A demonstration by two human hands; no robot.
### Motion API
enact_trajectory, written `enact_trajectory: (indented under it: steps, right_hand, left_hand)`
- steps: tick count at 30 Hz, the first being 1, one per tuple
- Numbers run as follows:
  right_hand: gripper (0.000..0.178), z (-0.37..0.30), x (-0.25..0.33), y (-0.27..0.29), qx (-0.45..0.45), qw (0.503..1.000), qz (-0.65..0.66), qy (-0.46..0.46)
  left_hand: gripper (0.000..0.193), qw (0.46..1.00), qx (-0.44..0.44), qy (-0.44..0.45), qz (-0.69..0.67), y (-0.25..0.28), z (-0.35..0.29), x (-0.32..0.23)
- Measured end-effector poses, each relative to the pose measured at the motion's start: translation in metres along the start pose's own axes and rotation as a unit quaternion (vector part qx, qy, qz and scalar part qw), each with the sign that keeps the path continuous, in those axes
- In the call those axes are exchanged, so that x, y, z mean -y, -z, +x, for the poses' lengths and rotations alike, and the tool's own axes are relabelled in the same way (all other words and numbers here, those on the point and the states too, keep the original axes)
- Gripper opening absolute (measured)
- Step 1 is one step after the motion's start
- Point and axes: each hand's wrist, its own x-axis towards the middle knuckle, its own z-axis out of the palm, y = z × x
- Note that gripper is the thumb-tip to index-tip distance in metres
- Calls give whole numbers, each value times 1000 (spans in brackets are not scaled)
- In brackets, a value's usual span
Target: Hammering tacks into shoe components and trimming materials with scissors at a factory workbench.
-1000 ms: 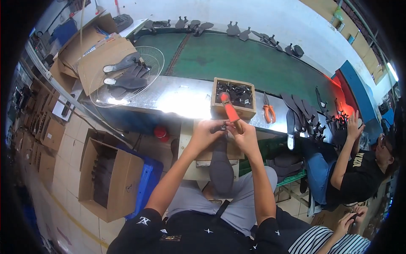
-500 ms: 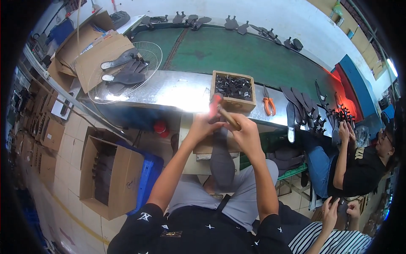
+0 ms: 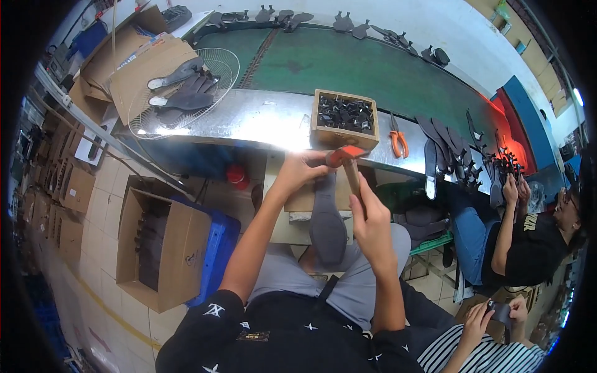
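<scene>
In my right hand [image 3: 374, 219], closed round its wooden handle, is a hammer [image 3: 349, 155] with a red head. The head hangs over the far end of a dark grey shoe sole [image 3: 328, 227]. My left hand [image 3: 301, 171] grips that far, narrow end of the sole, its fingertips close to the hammer head. Lengthwise toward me, the sole lies over a low work block [image 3: 301, 216] between my knees, its wide end above my lap. The hammer head and fingers hide what is at the sole's far tip.
On the metal bench edge stand a wooden box [image 3: 346, 137] of small black parts, orange-handled pliers [image 3: 398, 142] and several soles [image 3: 438, 146]. A wire basket [image 3: 230, 81] with soles is at left. Below sits a cardboard box [image 3: 180, 255]. Two people work at right.
My right hand has moved right and slightly nearer me, swinging the hammer head to the right of where it was. My left hand stays at the sole's far end.
</scene>
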Motion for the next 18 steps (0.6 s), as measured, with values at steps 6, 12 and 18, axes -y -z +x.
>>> enact_trajectory:
  steps: [6,12,18]
  right_hand:
    - [42,-11,46,29,-120,992,17,45]
    - [41,11,5,-2,-46,997,-30,46]
    - [46,1,15,3,-67,992,-75,74]
  left_hand:
    - [91,948,-18,-95,304,7,-6,15]
    - [110,946,1,-54,320,17,-1,20]
    - [75,947,29,-48,316,11,-6,6]
